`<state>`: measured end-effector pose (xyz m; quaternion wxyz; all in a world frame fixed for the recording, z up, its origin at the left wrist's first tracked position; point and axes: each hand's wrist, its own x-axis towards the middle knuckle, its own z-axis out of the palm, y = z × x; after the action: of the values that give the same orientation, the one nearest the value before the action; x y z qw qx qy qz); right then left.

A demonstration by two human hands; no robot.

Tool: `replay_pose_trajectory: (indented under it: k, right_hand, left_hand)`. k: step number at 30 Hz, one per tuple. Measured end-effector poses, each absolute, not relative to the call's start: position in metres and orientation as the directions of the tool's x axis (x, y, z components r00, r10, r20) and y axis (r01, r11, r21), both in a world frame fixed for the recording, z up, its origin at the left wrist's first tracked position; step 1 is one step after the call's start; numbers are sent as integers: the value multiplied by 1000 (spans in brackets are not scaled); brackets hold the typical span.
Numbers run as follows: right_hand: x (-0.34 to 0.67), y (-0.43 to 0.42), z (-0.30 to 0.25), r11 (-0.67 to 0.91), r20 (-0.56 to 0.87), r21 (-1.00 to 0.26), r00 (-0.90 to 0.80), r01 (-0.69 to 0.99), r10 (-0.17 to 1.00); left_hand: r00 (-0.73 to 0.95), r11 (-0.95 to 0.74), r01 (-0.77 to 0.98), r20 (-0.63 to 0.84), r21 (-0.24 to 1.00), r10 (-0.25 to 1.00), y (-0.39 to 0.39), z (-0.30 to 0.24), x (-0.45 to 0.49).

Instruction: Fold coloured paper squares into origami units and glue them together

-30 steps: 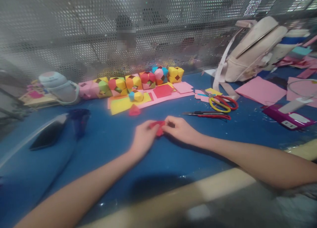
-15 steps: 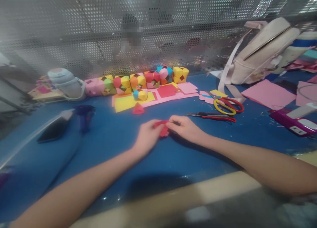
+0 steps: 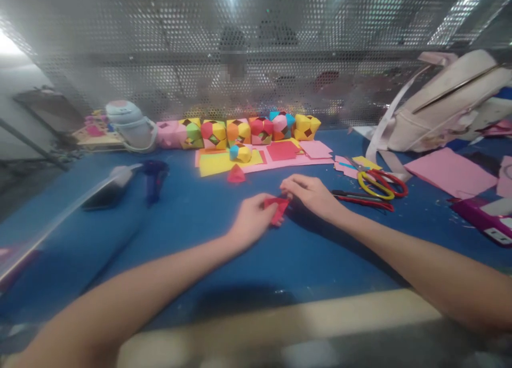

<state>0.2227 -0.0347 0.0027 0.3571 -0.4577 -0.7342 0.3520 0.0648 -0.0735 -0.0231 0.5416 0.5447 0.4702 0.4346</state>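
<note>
- Left hand point(image 3: 254, 218): thumb and fingers closed on a small red folded-paper piece point(image 3: 279, 208) over the blue tabletop point(image 3: 192, 218).
- Right hand point(image 3: 310, 193): fingertips drawn together just beside that piece, at its one o'clock; whether they pinch anything, I cannot tell.
- Eleven o'clock of the piece: a row of multicoloured folded-paper cubes point(image 3: 239, 133).
- Three o'clock: a slim black-and-red tool point(image 3: 366, 199).

Red folded paper point(image 3: 279, 205), blue tabletop point(image 3: 192, 224), yellow-and-red-handled scissors point(image 3: 372, 176); pink sheet point(image 3: 452, 172)
</note>
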Motion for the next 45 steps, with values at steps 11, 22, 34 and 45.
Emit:
replay_pose_trajectory:
  k: [11,22,34,45]
  right_hand:
    - [137,51,-23,487,249,-620,-434,615,866]
    - [147,49,-15,419,243,-699,-359,580,901]
    - [213,6,1,320,231,-826,-239,465,943]
    - [198,-20,-15,290,198,-889,-273,355,941]
  left_hand:
    - [162,-19,2,18,1000,987,-81,-18,67]
    - [108,67,-65,-60,996,992,-66,-19,58]
    - [-26,23,-51,-25,998,999,-56,-20,53]
    - [-108,-209,415,275,886,955,-60,-13,50]
